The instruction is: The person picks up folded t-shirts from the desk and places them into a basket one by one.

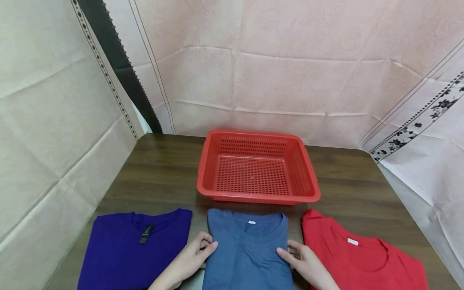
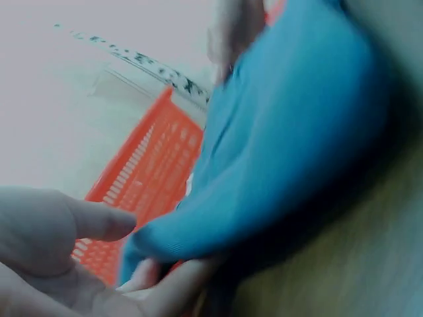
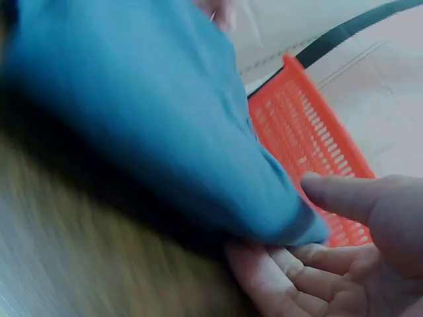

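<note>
Hands grip the folded blue shirt (image 1: 248, 249) at opposite edges, left hand (image 1: 192, 257) and right hand (image 1: 304, 262) each with fingers beneath and thumb on top, supporting it evenly between purple shirt (image 1: 134, 249) and red shirt (image 1: 362, 257), before red basket (image 1: 208, 161).

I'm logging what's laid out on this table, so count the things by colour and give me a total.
Red: 2, the basket and the red shirt
Purple: 1, the purple shirt
Blue: 1, the blue shirt, gripped at its sides by the left hand and right hand
Total: 4
</note>
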Motion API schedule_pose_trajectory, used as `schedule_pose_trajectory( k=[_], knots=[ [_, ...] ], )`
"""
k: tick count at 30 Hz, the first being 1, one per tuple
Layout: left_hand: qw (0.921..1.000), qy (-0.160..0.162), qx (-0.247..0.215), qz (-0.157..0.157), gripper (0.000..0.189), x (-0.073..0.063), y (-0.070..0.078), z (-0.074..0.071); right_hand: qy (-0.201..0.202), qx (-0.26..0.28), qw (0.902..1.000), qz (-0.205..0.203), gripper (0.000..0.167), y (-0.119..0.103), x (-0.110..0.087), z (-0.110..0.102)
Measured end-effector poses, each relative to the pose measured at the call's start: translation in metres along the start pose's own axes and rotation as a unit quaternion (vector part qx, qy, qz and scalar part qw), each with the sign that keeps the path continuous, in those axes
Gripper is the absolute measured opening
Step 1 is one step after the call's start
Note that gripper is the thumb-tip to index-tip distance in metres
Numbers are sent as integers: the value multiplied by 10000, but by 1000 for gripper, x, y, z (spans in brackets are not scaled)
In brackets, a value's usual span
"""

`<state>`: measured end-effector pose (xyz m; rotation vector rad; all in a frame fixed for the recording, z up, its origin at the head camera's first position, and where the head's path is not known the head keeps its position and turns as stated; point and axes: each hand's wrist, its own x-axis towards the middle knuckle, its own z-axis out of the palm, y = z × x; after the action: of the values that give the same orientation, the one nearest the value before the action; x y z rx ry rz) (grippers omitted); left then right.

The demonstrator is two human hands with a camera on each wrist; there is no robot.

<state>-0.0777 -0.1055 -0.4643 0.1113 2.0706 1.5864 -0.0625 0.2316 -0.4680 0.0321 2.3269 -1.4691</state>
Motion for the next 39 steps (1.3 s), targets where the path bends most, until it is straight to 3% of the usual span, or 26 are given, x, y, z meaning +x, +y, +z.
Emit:
schedule_pose_trajectory(
  k=[3,7,9,11,16,21,24,30,34,39],
  knots=[
    [9902,-537,-1246,-330,40,2,-2,3,-267,540,9980,165,70,-1,-3,6],
    [9696,-946,-2185,-570,70,6,-5,6,-534,1327,9879,596,94,-2,-6,15],
    [9618,-1108,-2435,-588,91,9,-5,9,-709,1623,9819,667,96,-1,-5,16],
    [9553,-1247,-2617,-584,100,11,-6,12,-926,1968,9739,654,94,1,-4,16],
    [9414,-1465,-2973,-624,103,9,-5,11,-1213,2589,9548,809,88,4,-10,6],
    [9227,-1933,-3318,-343,99,-5,12,2,-1338,2825,9481,583,84,-9,-24,-5],
    [9205,-2023,-3339,-135,97,-15,29,-3,-1336,2778,9505,384,81,-24,-33,-13],
    [9293,-1971,-3118,217,94,-20,71,-19,-1135,3082,9436,429,79,-65,-40,-32],
    [9369,-1866,-2932,362,92,-3,100,-33,-761,3091,9471,413,78,-96,-30,-47],
    [9408,-1661,-2940,287,89,29,134,-50,-656,3096,9485,135,76,-125,-3,-70]
  ],
)
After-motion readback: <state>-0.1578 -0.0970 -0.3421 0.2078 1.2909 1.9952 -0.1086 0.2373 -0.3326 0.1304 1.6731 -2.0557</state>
